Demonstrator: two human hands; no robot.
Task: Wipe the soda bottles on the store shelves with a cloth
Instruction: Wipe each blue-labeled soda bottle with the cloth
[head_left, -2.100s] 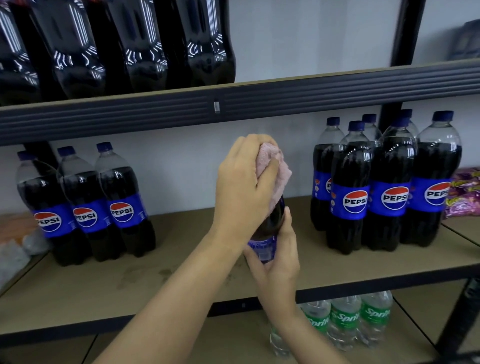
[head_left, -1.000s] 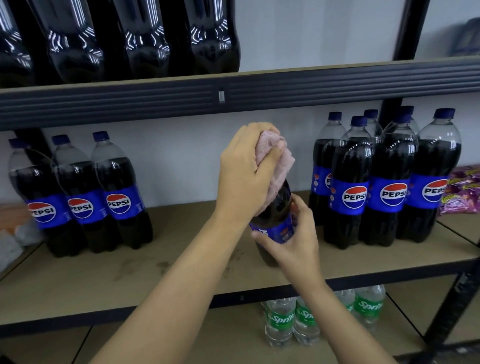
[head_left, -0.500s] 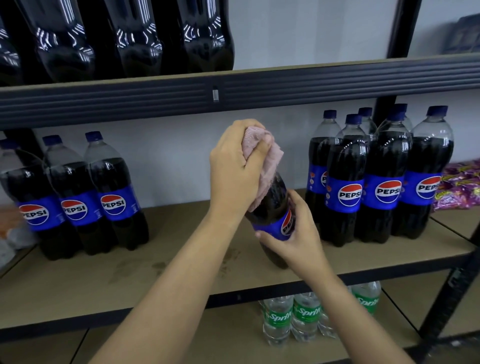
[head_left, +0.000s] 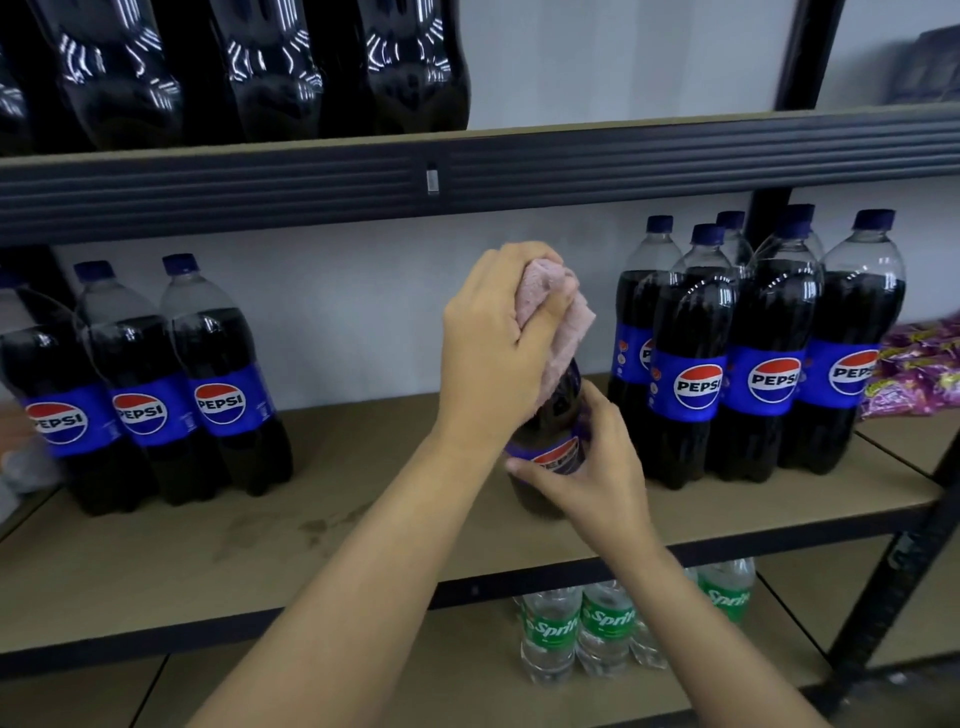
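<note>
A Pepsi bottle with a blue label is held in front of the middle shelf, its top tilted slightly left. My left hand grips a pink cloth wrapped over the bottle's neck and cap, which are hidden. My right hand holds the bottle around its label. More Pepsi bottles stand on the shelf: three at the left and several at the right.
Dark bottles fill the upper shelf. Sprite bottles stand on the lower shelf. Purple snack packets lie at the far right. A black upright post frames the right side.
The bottle has been turned in my right hand, its logo swinging toward me, while my left hand keeps the cloth over the top. The view shifted slightly.
</note>
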